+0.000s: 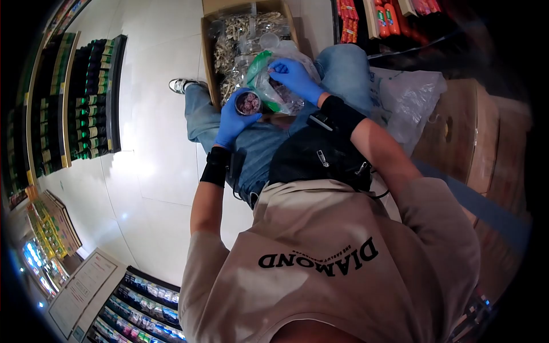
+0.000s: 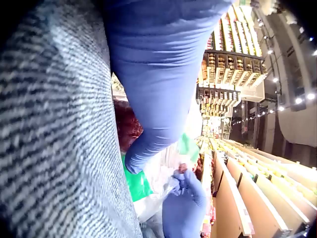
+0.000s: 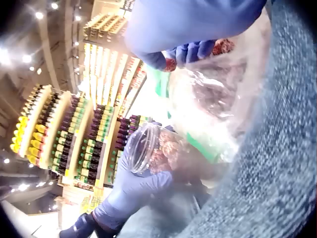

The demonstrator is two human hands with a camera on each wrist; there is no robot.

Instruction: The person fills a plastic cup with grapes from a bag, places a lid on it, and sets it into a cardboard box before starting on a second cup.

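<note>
The left hand (image 1: 231, 124), in a blue glove, grips a clear round plastic jar (image 3: 140, 148) with its open mouth up in the head view. Wrinkled dark-red dried pieces (image 1: 249, 103) fill much of the jar. Over an opened clear plastic bag with green parts (image 3: 213, 94), the blue-gloved right hand (image 1: 298, 79) pinches a small dried reddish piece (image 3: 170, 65) in its fingertips. More such pieces (image 3: 224, 46) show behind those fingers at the bag. The bag lies at the person's lap, just right of the jar.
Beyond the bag is an open cardboard box (image 1: 206, 63) holding clear packs of pale dried goods. A translucent white bag (image 1: 406, 106) lies by the right knee, next to cardboard boxes (image 1: 449, 134). Bottle shelves (image 1: 94, 103) stand at left; a shelf of red packages (image 1: 389, 20) is at upper right.
</note>
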